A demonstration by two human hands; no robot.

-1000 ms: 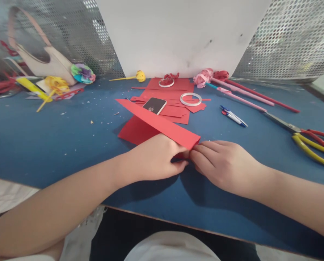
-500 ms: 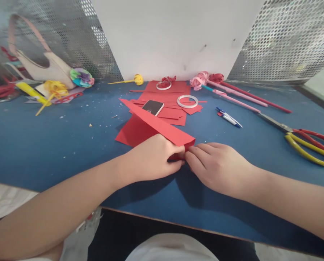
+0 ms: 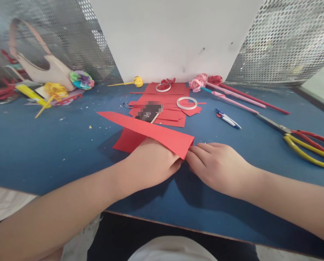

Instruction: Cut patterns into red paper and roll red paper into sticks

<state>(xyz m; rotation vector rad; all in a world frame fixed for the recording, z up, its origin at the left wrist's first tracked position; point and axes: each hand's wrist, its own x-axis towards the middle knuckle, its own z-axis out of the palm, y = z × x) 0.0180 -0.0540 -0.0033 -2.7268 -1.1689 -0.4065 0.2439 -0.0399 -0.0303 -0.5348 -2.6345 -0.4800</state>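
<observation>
The phone (image 3: 151, 111) has pale marks on its dark face, but they are blurred into blocks and cannot be read. On the near side of the phone, the folded red paper (image 3: 153, 128) slants across, its upper flap overlapping the phone's near end from this view. The left hand (image 3: 151, 165) reaches in under that flap, which covers part of its fingers, so its grip cannot be told. The right hand (image 3: 218, 166) has its fingers bent together at the right end of the red paper, pinching it beside the left fingertips. Well to the left of the phone stands a pale handbag (image 3: 50, 70) with a pink handle, its contents not visible; a multicoloured flower (image 3: 81, 79) and a yellow flower (image 3: 55, 90) lie by it. The phone lies on a spread of red sheets (image 3: 175, 88), with a white ring (image 3: 179, 104) just to its right. Farther right of the phone are blue-and-white pens (image 3: 228, 119) and scissors (image 3: 282, 129) with one red and one yellow handle. Beyond the phone, to the right, is a pink flower (image 3: 197, 83); everything sits on the blue table (image 3: 69, 145).
</observation>
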